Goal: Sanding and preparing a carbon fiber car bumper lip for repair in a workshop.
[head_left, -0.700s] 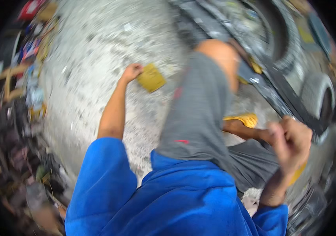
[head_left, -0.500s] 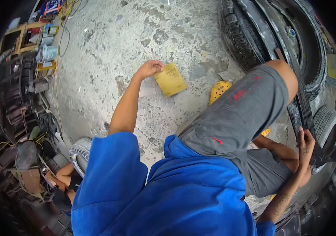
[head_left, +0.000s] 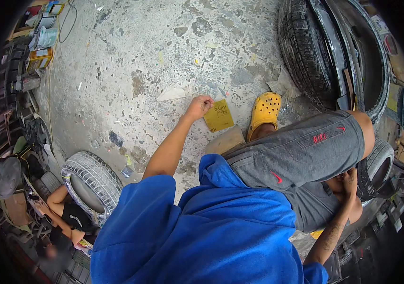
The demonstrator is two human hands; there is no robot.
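My left hand (head_left: 199, 108) is closed, pinching the upper left corner of a square yellow-brown sandpaper sheet (head_left: 218, 116) whose printed back shows. The sheet hangs just above the speckled concrete floor, left of my yellow clog (head_left: 266, 110). My right hand (head_left: 348, 183) is low beside my bent leg, under the raised knee. Its fingers are partly hidden there, so whether it grips anything is unclear. Closest to it is the lower end of a long black trim-like part (head_left: 365, 182), which runs up along the tires at the right.
Large tires (head_left: 301, 52) stand at the far right, with a smaller tire (head_left: 382, 158) below them. Another tire (head_left: 91, 184) lies at the left, near a seated person (head_left: 65, 215). Cans and boxes (head_left: 40, 57) line the left side. A cardboard piece (head_left: 227, 140) is by my foot.
My left hand has moved right and nearer to me with the sandpaper. My right hand has left the black part's edge and dropped in beside my leg. The view has shifted, showing more of my clog.
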